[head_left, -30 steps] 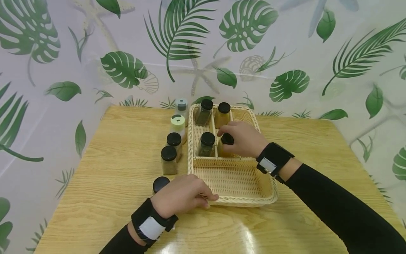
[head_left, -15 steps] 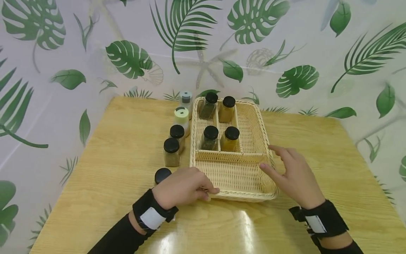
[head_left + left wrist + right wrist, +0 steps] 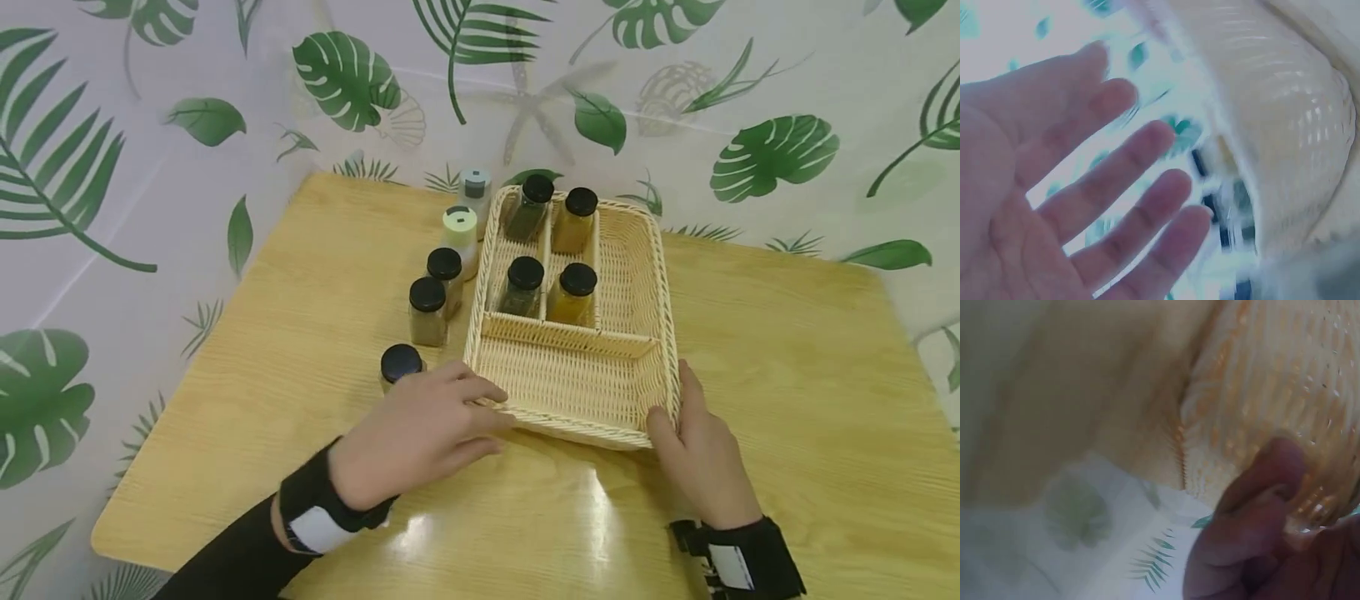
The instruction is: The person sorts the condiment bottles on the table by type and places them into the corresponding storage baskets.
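A wicker basket (image 3: 562,383) with dividers stands on the table. My right hand (image 3: 705,462) grips its front right corner, thumb at the rim and fingers along the outer wall; the right wrist view shows the fingertips against the weave. By the front left corner is my left hand (image 3: 420,433), its fingers spread and fairly straight, as the left wrist view confirms. Two black-lidded jars with dark contents, one of them a front jar (image 3: 522,286), occupy the left compartment. The middle compartment has two yellow-filled jars, including a front jar (image 3: 573,293).
Left of the basket stand a pale blue-topped bottle (image 3: 474,193), a yellow-green-topped bottle (image 3: 460,237) and two black-lidded jars, one in front (image 3: 427,312). Another black-lidded jar (image 3: 400,365) is partly hidden behind my left hand. A leaf-printed backdrop (image 3: 637,100) rises behind the table (image 3: 787,358).
My right hand released the front yellow-filled jar, moved right, then took hold of the basket's corner. My left hand's fingers have spread at the front rim. The head view has shifted.
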Action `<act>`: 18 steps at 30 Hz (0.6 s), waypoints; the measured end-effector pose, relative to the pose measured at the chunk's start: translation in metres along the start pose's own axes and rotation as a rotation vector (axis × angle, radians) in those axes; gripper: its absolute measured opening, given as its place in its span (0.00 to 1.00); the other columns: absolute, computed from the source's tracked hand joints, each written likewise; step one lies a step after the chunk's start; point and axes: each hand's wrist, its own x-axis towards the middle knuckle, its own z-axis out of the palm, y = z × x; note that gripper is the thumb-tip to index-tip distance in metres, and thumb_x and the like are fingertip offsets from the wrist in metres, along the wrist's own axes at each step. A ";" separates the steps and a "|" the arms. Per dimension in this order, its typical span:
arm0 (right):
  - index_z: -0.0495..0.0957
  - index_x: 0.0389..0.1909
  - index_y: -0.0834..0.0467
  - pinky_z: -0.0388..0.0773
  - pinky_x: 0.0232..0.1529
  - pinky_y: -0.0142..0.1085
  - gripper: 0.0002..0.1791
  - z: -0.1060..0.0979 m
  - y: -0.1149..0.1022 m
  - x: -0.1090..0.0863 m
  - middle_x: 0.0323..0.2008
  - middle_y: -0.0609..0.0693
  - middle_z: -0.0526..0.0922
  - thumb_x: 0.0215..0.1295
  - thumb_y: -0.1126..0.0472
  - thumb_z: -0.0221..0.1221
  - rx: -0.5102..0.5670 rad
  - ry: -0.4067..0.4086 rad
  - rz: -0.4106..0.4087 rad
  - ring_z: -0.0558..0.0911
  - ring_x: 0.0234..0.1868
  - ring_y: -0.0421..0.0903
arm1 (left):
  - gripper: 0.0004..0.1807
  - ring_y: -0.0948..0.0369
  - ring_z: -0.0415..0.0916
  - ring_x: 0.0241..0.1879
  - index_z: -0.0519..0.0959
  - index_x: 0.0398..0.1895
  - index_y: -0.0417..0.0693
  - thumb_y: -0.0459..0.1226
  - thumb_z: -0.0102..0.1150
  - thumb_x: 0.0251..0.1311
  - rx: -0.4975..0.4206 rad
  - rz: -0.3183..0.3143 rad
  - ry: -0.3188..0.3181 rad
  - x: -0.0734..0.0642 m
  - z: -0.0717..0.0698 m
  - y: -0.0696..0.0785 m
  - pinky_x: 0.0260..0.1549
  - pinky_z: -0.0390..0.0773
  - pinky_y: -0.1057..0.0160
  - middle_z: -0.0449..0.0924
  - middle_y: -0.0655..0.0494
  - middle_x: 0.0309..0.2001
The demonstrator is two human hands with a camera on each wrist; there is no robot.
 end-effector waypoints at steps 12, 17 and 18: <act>0.36 0.75 0.55 0.63 0.14 0.42 0.36 -0.007 0.003 -0.004 0.13 0.51 0.66 0.69 0.58 0.39 0.003 0.054 0.062 0.66 0.15 0.47 | 0.38 0.56 0.69 0.53 0.67 0.67 0.54 0.57 0.62 0.54 -0.047 -0.303 0.171 -0.042 -0.016 -0.062 0.47 0.74 0.52 0.71 0.54 0.57; 0.36 0.75 0.53 0.55 0.07 0.37 0.36 0.006 0.000 -0.002 0.10 0.45 0.59 0.70 0.58 0.40 0.039 0.034 0.036 0.55 0.10 0.40 | 0.37 0.60 0.73 0.44 0.70 0.65 0.54 0.59 0.61 0.52 -0.005 -0.378 0.123 -0.050 0.002 -0.058 0.38 0.77 0.56 0.75 0.57 0.49; 0.36 0.75 0.53 0.54 0.07 0.37 0.36 0.008 -0.001 -0.001 0.09 0.44 0.58 0.70 0.58 0.41 0.045 0.029 0.030 0.54 0.09 0.40 | 0.36 0.61 0.73 0.43 0.72 0.63 0.54 0.59 0.62 0.52 0.002 -0.395 0.130 -0.052 0.003 -0.058 0.37 0.77 0.56 0.75 0.59 0.48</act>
